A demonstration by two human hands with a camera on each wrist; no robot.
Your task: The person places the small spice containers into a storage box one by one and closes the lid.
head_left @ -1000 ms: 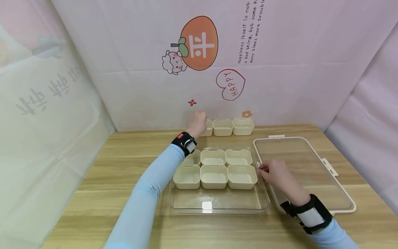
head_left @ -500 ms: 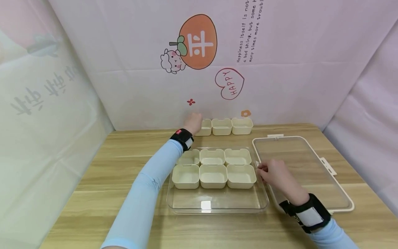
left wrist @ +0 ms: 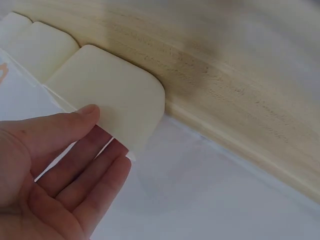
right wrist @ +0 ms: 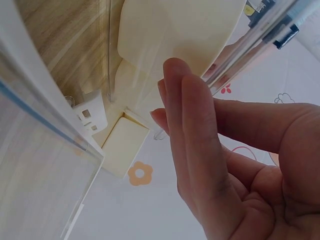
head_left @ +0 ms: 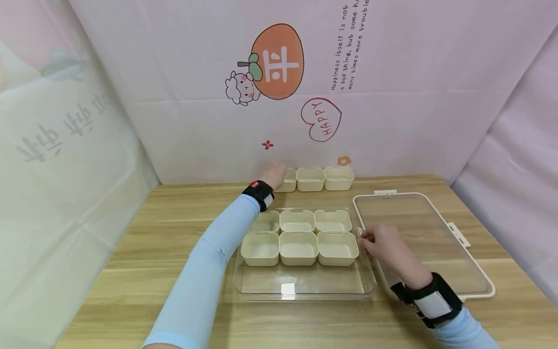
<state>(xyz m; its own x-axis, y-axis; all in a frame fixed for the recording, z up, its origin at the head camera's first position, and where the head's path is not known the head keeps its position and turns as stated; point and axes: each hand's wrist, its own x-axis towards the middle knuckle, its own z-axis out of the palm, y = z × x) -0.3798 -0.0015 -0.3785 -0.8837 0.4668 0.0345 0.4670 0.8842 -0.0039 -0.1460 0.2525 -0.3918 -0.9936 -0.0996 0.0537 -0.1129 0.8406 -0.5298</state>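
Note:
At the back of the table, my left hand (head_left: 273, 175) holds the wall of a small cream box (left wrist: 112, 87), the leftmost of three in a row. In the left wrist view the thumb lies outside its rim and the fingers reach over the other side. A clear plastic bin (head_left: 305, 286) stands in front, with two rows of cream boxes (head_left: 298, 249) filling its back and middle. My right hand (head_left: 385, 245) pinches the bin's right rim, the clear edge passing between thumb and fingers in the right wrist view.
A clear lid (head_left: 427, 237) with a white frame and clips lies right of the bin, close beside the right hand. Two more cream boxes (head_left: 324, 178) stand against the printed cloth backdrop (head_left: 196, 135). The wooden table (head_left: 144, 271) extends to the left.
My left hand has shifted slightly left and down at the leftmost back box, showing a little less of the fist. The right hand, bin and lid keep their places.

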